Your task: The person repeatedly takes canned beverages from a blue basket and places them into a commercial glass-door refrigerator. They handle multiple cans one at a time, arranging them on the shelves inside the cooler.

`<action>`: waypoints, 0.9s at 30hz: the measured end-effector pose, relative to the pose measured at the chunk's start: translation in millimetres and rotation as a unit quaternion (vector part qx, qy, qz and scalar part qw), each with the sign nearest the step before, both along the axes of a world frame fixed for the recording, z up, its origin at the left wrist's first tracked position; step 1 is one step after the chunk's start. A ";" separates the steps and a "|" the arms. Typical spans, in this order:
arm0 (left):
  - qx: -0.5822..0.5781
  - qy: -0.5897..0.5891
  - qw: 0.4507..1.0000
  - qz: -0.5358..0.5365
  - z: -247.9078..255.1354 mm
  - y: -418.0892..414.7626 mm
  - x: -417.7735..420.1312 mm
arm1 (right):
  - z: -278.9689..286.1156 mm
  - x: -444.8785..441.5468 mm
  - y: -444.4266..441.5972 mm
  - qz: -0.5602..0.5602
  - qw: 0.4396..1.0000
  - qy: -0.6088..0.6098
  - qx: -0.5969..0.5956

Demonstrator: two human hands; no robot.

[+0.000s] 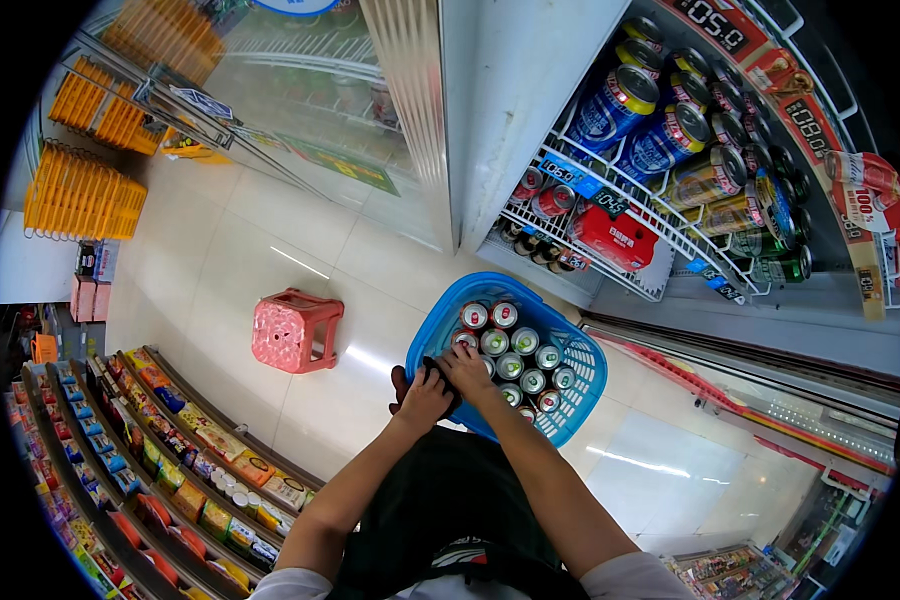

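Note:
Before me on the floor stands a blue plastic basket (589,367), slatted at the sides and holding several upright drink cans (524,341). My left hand (424,397) is at the basket's near left rim, its fingers curled over a dark, soft-looking item (448,381) that I cannot identify. Close beside it, my right hand (468,373) reaches over the rim with its fingertips by a red-marked can (464,340). Whether it grips that can or the dark item is hidden by the hand itself.
An open drinks cooler with wire shelves (630,191) of cans is at upper right; its glass door (322,97) swings out to the left. A red plastic stool (289,334) stands on the tiled floor. Snack shelves (195,450) line the lower left; yellow baskets (82,195) hang beyond.

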State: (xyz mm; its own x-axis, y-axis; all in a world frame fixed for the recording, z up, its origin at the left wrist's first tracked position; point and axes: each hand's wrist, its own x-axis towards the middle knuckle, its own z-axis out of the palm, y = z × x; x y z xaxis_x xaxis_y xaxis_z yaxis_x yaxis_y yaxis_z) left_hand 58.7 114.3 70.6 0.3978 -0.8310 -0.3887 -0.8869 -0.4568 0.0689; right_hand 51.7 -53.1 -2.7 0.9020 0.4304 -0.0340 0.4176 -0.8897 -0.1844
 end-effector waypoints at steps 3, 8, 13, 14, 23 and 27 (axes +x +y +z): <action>-0.013 0.030 0.999 -0.004 4.1 -0.6 5.3 | -10.3 0.5 5.2 0.004 1.000 0.000 -0.005; -0.002 0.046 0.999 0.019 3.1 -3.4 5.4 | -15.0 -0.5 8.2 -0.009 0.999 0.035 -0.018; 0.046 0.066 0.997 0.014 12.0 -12.1 12.2 | 13.1 -7.4 -7.8 -0.041 0.999 -0.008 0.020; 0.051 0.072 0.996 0.011 14.7 -14.6 14.6 | 19.9 -10.2 -12.8 -0.050 0.998 -0.020 0.039; -0.009 0.065 0.997 0.044 -5.5 -4.5 7.4 | 134.5 -29.0 -48.4 -0.215 0.953 0.040 0.209; -0.067 0.068 0.992 0.085 2.0 -16.1 13.8 | 190.0 -34.1 -57.9 -0.286 0.929 -0.032 0.232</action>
